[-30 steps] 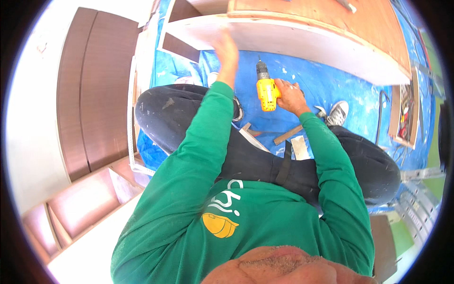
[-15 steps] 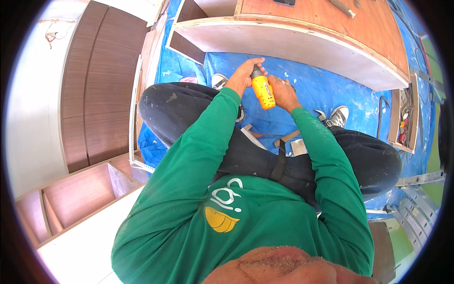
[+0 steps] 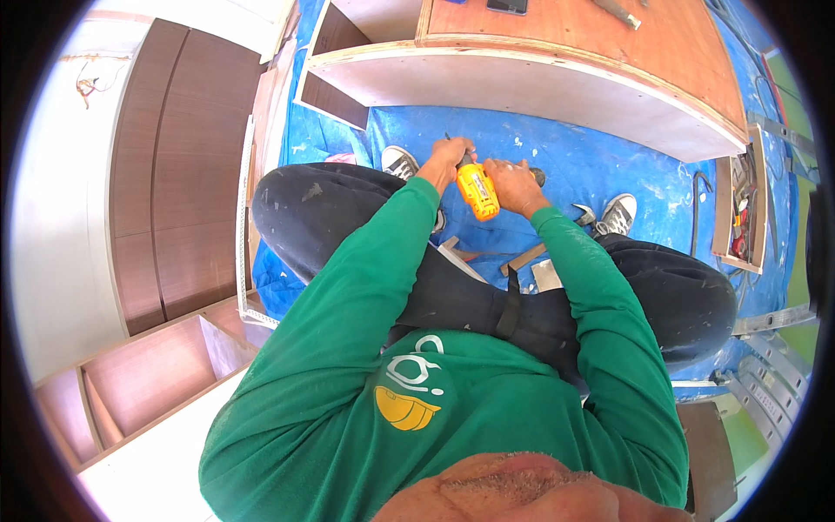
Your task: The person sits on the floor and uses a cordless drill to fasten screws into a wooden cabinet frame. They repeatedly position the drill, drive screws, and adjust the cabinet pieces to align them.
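Observation:
Between my two hands is a yellow and black cordless drill, its rear toward me and its chuck end pointing away. My left hand is closed around the dark chuck at the front, and a thin bit tip shows just past its fingers. Wrapped round the grip on the other side is my right hand; the drill's dark base sticks out beyond it. Both hands are above the blue sheet, on the near side of a long wooden cabinet.
On the cabinet top lie a phone and a hammer. A wooden box of tools stands at right, beside a pry bar. Wood offcuts and a hammer-like tool lie near my feet. Metal ladders stand far right.
The drill has come slightly nearer to me and left, its body tilting. My left hand has shifted its hold around the chuck, and the bit tip now shows.

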The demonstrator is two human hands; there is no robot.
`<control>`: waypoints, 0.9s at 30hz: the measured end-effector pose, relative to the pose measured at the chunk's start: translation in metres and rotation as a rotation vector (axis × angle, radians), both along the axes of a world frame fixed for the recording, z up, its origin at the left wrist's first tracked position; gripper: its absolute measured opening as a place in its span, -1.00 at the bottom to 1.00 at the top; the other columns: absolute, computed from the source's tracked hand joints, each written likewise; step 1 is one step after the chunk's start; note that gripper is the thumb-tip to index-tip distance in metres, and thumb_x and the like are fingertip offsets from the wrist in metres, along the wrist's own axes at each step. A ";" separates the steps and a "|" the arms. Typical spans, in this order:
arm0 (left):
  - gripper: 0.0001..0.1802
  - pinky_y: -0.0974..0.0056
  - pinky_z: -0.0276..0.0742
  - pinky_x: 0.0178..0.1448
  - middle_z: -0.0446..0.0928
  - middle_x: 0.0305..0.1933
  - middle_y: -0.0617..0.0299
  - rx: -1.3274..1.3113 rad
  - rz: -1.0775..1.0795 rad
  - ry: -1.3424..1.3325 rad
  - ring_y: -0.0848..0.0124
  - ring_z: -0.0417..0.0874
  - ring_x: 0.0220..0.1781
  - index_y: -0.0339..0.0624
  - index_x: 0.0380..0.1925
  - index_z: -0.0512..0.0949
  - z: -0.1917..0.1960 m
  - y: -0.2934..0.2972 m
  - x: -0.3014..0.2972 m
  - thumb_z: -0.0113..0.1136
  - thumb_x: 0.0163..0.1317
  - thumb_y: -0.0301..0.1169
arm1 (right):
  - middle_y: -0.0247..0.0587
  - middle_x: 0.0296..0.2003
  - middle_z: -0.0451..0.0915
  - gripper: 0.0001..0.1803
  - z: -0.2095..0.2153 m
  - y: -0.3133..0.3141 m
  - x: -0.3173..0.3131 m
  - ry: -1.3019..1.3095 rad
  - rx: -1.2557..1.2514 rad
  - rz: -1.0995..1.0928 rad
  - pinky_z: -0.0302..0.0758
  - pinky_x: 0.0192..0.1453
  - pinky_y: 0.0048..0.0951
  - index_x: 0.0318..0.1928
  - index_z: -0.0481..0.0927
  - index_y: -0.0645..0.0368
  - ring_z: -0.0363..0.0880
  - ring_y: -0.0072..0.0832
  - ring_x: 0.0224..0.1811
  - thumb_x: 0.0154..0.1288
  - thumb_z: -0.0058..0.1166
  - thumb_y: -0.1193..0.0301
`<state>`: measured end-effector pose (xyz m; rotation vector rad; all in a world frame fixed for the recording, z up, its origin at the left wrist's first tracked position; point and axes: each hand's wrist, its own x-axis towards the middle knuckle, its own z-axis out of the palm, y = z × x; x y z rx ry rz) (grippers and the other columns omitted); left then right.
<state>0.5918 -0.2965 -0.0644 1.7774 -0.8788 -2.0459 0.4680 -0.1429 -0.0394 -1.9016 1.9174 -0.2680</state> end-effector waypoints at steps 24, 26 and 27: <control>-0.56 -0.11 0.70 0.09 0.74 -0.09 -0.21 -1.704 -1.166 -1.094 -0.12 0.77 0.01 -0.29 -0.05 0.70 0.288 -0.252 -0.162 0.37 0.21 -0.17 | -0.06 0.04 0.70 -0.69 -0.029 0.031 -0.006 -0.143 0.042 -0.090 0.41 0.24 0.30 0.10 0.48 0.09 0.69 -0.06 0.16 0.43 0.09 0.28; -0.65 -0.08 0.73 0.04 0.75 -0.14 -0.14 -1.744 -1.240 -1.230 -0.10 0.79 -0.07 -0.22 -0.22 0.77 0.292 -0.250 -0.161 0.37 0.22 -0.14 | -0.06 -0.01 0.71 -0.71 -0.030 0.032 -0.005 -0.165 0.000 -0.119 0.42 0.20 0.26 0.05 0.49 0.08 0.70 -0.04 0.12 0.42 0.10 0.25; -0.67 -0.09 0.73 0.03 0.75 -0.15 -0.14 -1.737 -1.245 -1.220 -0.10 0.79 -0.09 -0.20 -0.27 0.77 0.293 -0.256 -0.161 0.38 0.20 -0.14 | -0.06 -0.01 0.71 -0.71 -0.029 0.032 -0.005 -0.154 0.011 -0.124 0.42 0.19 0.25 0.05 0.49 0.08 0.71 -0.05 0.12 0.43 0.09 0.26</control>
